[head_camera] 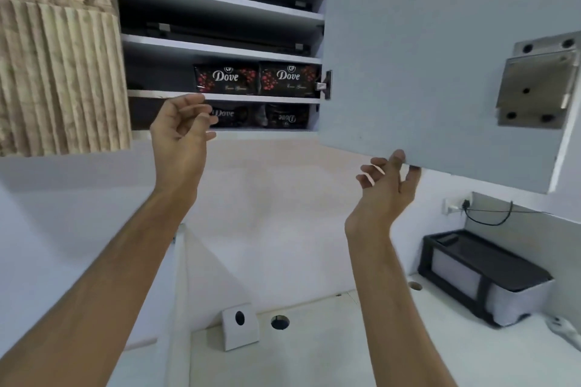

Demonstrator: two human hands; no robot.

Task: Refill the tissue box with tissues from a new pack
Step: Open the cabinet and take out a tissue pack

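Both hands [180, 127] [388, 181] raised, fingers loose

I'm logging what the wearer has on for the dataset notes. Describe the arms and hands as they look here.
Both arms are bare for as far as they show, with no sleeve in view. The left hand and right hand wear no gloves, and no ring, watch or bracelet shows on fingers or wrists. No markings or bandages are visible. The picture is slightly blurred, so very small details could be missed.
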